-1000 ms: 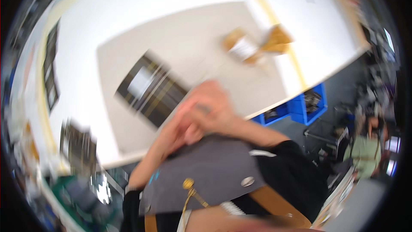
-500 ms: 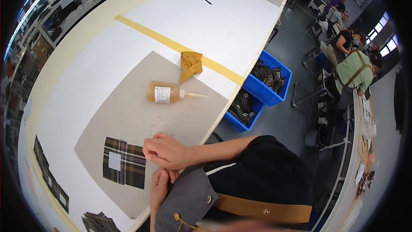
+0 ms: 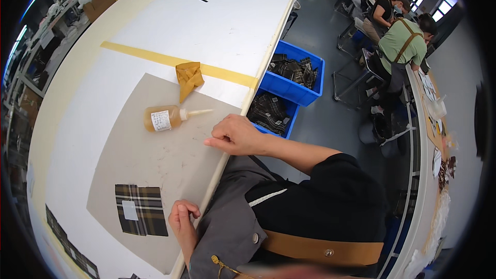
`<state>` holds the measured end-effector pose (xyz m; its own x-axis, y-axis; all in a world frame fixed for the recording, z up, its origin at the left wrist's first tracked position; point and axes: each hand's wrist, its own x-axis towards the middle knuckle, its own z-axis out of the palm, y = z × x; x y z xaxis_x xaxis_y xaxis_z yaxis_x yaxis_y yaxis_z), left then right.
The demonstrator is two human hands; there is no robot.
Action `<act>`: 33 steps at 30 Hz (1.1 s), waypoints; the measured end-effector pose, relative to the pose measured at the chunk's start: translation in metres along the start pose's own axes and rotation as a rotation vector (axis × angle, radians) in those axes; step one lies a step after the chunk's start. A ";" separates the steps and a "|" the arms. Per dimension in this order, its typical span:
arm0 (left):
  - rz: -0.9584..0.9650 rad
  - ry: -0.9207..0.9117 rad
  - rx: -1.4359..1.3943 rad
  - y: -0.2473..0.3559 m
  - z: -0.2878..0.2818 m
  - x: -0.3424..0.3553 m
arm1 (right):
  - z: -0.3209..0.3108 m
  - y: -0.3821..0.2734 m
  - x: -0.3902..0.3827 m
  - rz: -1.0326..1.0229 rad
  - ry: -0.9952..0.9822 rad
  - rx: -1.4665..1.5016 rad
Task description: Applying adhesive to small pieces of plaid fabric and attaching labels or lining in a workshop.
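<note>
My left hand (image 3: 184, 218) rests at the table's near edge, fingers loosely curled with nothing showing in them. Beside it lies a dark plaid fabric piece (image 3: 151, 209) with a pale rectangular patch (image 3: 129, 210). My right hand (image 3: 235, 134) hovers over the edge farther up, closed, its thumb pointing toward the board; whatever the curled fingers may hold is hidden. Nearest to that hand, a squeeze bottle (image 3: 175, 118) of amber liquid lies on its side, its long thin nozzle (image 3: 200, 112) pointing right. Behind it is a crumpled mustard-coloured cloth (image 3: 189, 77).
A grey board (image 3: 119, 152) covers part of the white table; yellow tape (image 3: 155, 56) crosses behind. Two blue crates (image 3: 298, 97) of plaid pieces stand off the right edge. More plaid fabric (image 3: 70, 245) lies lower left. Several people (image 3: 404, 44) work at the right.
My right hand has moved up and right, away from the plaid piece and my left hand. The left hand now shows more fully. The whole view has shifted.
</note>
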<state>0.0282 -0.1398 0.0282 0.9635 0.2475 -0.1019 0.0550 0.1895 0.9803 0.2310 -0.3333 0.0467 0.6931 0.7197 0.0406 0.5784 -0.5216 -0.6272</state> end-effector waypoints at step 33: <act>0.753 -0.398 0.507 0.143 -0.006 -0.015 | -0.003 -0.011 0.195 -0.037 -0.493 -0.231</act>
<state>0.0198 -0.1111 0.1690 0.8058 -0.2179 0.5506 -0.5916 -0.3381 0.7320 0.3606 -0.1883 0.0640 0.4187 0.8402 -0.3447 0.7169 -0.5388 -0.4424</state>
